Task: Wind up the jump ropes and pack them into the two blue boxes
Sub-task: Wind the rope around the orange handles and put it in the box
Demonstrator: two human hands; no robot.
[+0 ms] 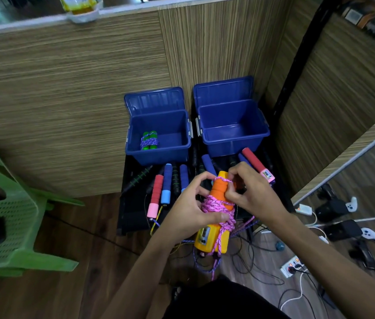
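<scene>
both hands [223, 199] grip the rope-wound orange handles [218, 194].

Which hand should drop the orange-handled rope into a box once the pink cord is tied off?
Probably the left hand: it grips the wound orange-handled rope around its middle. The right hand only pinches the pink cord near the top.

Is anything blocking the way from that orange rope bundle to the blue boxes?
Nothing visible. Both hands hold the orange jump rope; the left blue box and right blue box stand open just beyond.
</scene>
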